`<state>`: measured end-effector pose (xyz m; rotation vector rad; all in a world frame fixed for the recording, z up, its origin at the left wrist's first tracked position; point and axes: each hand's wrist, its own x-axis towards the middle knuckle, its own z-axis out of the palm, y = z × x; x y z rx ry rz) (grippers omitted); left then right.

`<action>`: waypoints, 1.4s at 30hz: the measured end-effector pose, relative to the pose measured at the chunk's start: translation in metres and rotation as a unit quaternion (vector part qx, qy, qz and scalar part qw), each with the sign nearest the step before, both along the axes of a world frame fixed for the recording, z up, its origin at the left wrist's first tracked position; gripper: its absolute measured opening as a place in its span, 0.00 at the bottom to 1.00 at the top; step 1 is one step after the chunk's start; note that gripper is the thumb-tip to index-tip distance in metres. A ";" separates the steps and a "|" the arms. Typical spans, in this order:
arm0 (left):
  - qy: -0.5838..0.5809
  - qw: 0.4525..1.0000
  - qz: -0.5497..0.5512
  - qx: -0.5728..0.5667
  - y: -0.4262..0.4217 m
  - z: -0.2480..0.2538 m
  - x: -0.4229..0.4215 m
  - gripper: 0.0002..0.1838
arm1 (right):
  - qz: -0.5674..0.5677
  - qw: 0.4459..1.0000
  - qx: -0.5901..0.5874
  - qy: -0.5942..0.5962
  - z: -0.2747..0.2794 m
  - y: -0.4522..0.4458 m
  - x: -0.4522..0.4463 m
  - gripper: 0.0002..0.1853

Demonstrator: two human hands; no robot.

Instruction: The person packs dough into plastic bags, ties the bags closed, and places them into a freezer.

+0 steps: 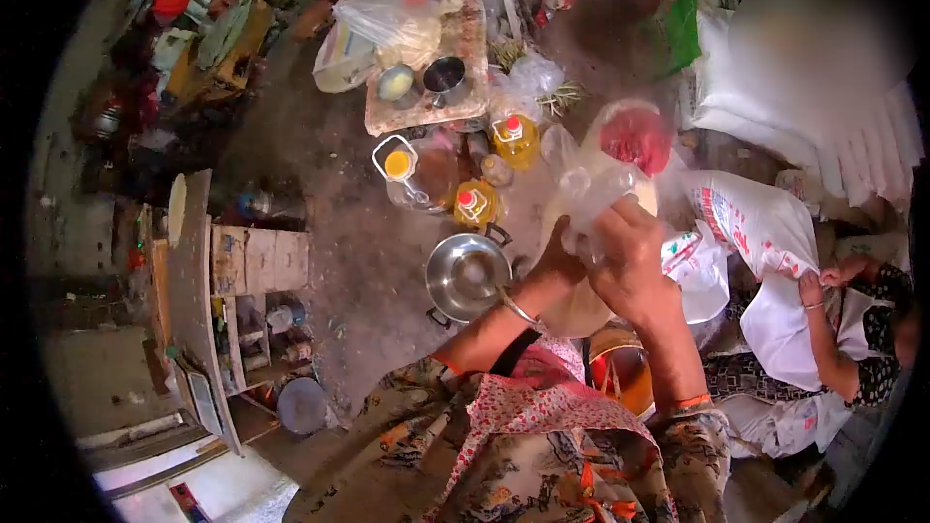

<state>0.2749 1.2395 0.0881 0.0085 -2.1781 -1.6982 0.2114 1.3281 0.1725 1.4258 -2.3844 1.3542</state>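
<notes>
the left hand and right hand pinched a clear plastic bag, most fingertips hidden from me.

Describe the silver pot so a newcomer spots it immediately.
On the grey floor stand red-capped yellow bottles. Below them in view, left of the left hand, is the silver pot; unlike the bottles, it is wide and open, with dark handles.

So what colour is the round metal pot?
The pot is silver with dark handles, seen in the head view.

Left hand close beside curled right hand.
</notes>
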 end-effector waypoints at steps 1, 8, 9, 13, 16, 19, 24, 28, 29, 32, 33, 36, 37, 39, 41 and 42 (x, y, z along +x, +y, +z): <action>0.034 0.995 0.043 -0.080 0.000 -0.012 -0.006 0.13 | -0.005 1.000 0.009 -0.027 0.002 0.001 -0.005 0.16; -0.132 0.928 -0.050 0.345 -0.024 -0.025 -0.048 0.05 | -0.076 0.996 0.015 0.044 -0.019 -0.001 -0.013 0.18; -0.155 0.900 -0.033 0.405 -0.030 -0.026 -0.055 0.04 | -0.137 0.989 -0.016 0.058 -0.024 -0.003 -0.008 0.11; -0.187 0.843 0.038 0.504 -0.049 -0.032 -0.085 0.06 | -0.153 0.980 -0.071 -0.102 -0.075 0.054 0.002 0.17; -0.203 0.834 0.057 0.510 -0.054 -0.030 -0.100 0.11 | -0.309 0.895 0.018 -0.322 -0.145 0.097 0.028 0.19; -0.180 0.839 0.039 0.511 -0.057 -0.035 -0.103 0.16 | -0.307 0.877 0.037 -0.369 -0.137 0.096 0.044 0.24; -0.167 0.852 0.095 0.486 -0.040 -0.005 -0.110 0.18 | -0.190 0.894 -0.031 -0.405 -0.119 0.069 0.043 0.30; -0.139 0.844 -0.015 0.517 -0.048 -0.005 -0.112 0.20 | -0.239 0.901 -0.113 -0.345 -0.105 0.077 0.031 0.29; -0.134 0.845 -0.064 0.514 -0.049 -0.004 -0.113 0.21 | -0.246 0.910 -0.144 -0.301 -0.099 0.080 0.025 0.28; -0.140 0.849 -0.118 0.495 -0.045 0.002 -0.115 0.22 | -0.270 0.891 -0.104 -0.350 -0.114 0.086 0.023 0.24; -0.139 0.850 -0.118 0.495 -0.040 0.007 -0.114 0.22 | -0.275 0.881 -0.072 -0.378 -0.119 0.087 0.022 0.23; -0.138 0.851 -0.119 0.493 -0.026 0.023 -0.113 0.21 | -0.301 0.888 -0.132 -0.322 -0.124 0.095 0.022 0.20; -0.132 0.862 -0.114 0.475 -0.025 0.024 -0.112 0.22 | -0.323 0.894 -0.144 -0.275 -0.129 0.099 0.021 0.20; -0.130 0.872 -0.116 0.458 -0.021 0.028 -0.112 0.22 | -0.344 0.865 -0.137 -0.340 -0.152 0.099 0.016 0.22; -0.091 0.908 -0.160 0.375 -0.020 0.036 -0.108 0.22 | -0.359 0.730 -0.236 -0.532 -0.167 0.094 0.013 0.26; -0.094 0.917 -0.157 0.354 -0.022 0.042 -0.106 0.23 | -0.309 0.725 -0.242 -0.567 -0.171 0.095 0.014 0.30</action>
